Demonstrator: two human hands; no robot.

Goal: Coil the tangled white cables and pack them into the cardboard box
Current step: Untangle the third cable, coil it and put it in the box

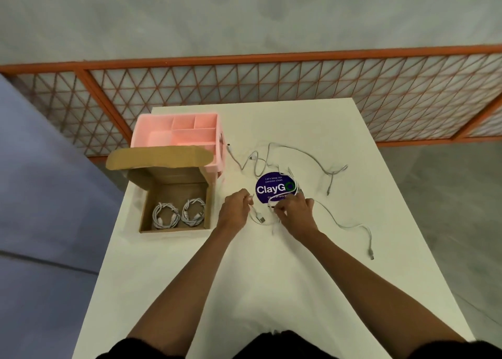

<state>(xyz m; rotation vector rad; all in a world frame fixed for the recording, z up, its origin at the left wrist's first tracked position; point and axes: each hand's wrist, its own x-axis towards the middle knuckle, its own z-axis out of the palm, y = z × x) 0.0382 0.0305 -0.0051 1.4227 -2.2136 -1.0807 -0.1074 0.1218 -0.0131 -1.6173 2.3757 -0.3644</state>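
Pinching a white cable between them, the person's left hand and right hand curl their fingers round it over the bench. Two coiled cables lie inside the cardboard box; tangled cables sprawl beyond the hands.

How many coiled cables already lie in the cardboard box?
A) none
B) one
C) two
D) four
C: a left coil and a right coil lie side by side in the box, while the left hand and right hand pinch a loose cable on the table.
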